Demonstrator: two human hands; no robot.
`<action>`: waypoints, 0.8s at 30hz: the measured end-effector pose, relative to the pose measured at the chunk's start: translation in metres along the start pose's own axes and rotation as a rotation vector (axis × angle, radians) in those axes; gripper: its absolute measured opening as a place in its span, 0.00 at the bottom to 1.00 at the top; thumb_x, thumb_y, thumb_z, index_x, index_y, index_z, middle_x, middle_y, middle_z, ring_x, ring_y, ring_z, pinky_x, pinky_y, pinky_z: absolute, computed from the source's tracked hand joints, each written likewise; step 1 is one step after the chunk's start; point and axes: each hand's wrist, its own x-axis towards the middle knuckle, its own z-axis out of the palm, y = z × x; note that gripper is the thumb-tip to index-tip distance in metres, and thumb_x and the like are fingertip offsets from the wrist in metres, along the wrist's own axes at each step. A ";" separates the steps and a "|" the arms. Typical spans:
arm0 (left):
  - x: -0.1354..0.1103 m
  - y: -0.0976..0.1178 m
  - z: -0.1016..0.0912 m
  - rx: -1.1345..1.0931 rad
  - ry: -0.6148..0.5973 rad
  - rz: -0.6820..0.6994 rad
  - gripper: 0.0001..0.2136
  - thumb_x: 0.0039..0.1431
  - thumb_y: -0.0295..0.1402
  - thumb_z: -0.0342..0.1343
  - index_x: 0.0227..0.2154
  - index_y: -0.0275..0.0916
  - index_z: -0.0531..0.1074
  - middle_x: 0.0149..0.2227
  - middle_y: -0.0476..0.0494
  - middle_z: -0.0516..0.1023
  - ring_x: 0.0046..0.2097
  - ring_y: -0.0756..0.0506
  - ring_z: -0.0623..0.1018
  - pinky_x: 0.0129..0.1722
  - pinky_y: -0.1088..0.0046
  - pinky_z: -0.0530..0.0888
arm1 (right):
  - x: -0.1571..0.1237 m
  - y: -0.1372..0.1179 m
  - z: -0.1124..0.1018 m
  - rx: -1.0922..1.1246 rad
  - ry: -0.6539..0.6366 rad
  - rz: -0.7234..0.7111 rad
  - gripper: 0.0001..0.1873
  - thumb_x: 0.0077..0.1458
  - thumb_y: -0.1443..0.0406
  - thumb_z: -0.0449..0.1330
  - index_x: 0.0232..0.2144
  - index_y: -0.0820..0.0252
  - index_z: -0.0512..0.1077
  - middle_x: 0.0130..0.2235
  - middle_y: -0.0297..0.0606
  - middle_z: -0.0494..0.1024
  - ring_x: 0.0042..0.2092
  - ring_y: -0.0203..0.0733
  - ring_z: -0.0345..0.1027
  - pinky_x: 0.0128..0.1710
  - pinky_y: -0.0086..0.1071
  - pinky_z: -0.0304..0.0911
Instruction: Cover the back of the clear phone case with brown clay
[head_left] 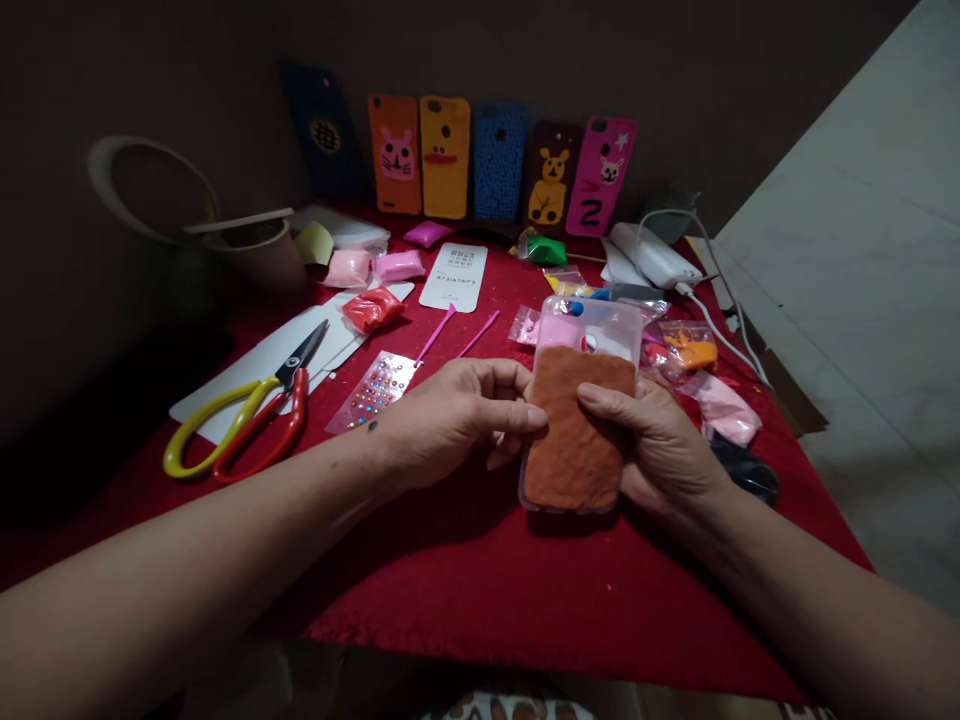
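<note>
A clear phone case [627,322] is held up over the front of the table, its lower two-thirds covered by a layer of brown clay [574,460]. The upper part, around the camera hole, is bare and see-through. My right hand [667,440] grips the case from the right, thumb on the clay and fingers behind. At the left edge, my left hand [469,410] has its thumb on the clay and its fingers curled against the side. Beyond the case lie bagged clay packs, among them an orange one [694,352] and a light pink one [724,408].
Scissors [296,385] with yellow and red handles lie left on white card. Nearby are a gem sticker sheet [375,390], pink tools [435,335] and a red clay pack [373,310]. Several decorated cases [445,160] stand at the back. A white power strip [656,258] with cable sits right.
</note>
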 end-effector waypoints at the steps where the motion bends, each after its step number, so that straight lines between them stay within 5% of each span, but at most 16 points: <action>1: 0.000 0.000 0.000 -0.004 -0.007 -0.005 0.08 0.49 0.28 0.64 0.29 0.34 0.70 0.21 0.51 0.70 0.19 0.56 0.65 0.18 0.81 0.61 | 0.000 0.000 0.000 0.001 0.001 0.001 0.12 0.42 0.68 0.68 0.34 0.59 0.77 0.34 0.38 0.83 0.36 0.49 0.78 0.45 0.48 0.72; 7: -0.001 0.001 -0.003 0.030 -0.069 -0.031 0.13 0.46 0.28 0.66 0.34 0.35 0.69 0.33 0.45 0.75 0.23 0.55 0.67 0.19 0.81 0.61 | -0.001 0.000 -0.002 0.006 -0.009 -0.003 0.11 0.44 0.68 0.68 0.34 0.59 0.77 0.33 0.38 0.83 0.34 0.47 0.78 0.43 0.47 0.73; 12: -0.002 -0.001 -0.001 0.086 -0.024 -0.032 0.11 0.49 0.30 0.65 0.33 0.35 0.69 0.26 0.49 0.72 0.21 0.56 0.65 0.18 0.80 0.58 | -0.001 0.000 -0.002 0.018 -0.010 0.002 0.12 0.44 0.68 0.67 0.35 0.59 0.76 0.34 0.38 0.83 0.35 0.48 0.78 0.44 0.47 0.72; 17: -0.003 0.004 -0.005 0.010 -0.130 -0.074 0.16 0.44 0.26 0.66 0.36 0.35 0.69 0.31 0.48 0.74 0.25 0.55 0.68 0.19 0.82 0.61 | 0.000 0.001 -0.002 0.021 -0.016 0.004 0.11 0.45 0.68 0.67 0.34 0.60 0.76 0.33 0.37 0.83 0.33 0.45 0.78 0.42 0.45 0.73; 24: 0.003 0.004 -0.015 -0.138 -0.161 -0.062 0.05 0.54 0.29 0.60 0.30 0.31 0.73 0.23 0.46 0.74 0.23 0.52 0.74 0.20 0.80 0.70 | 0.002 0.000 -0.002 0.074 0.012 0.014 0.12 0.44 0.70 0.67 0.35 0.60 0.76 0.32 0.37 0.83 0.31 0.42 0.77 0.33 0.36 0.75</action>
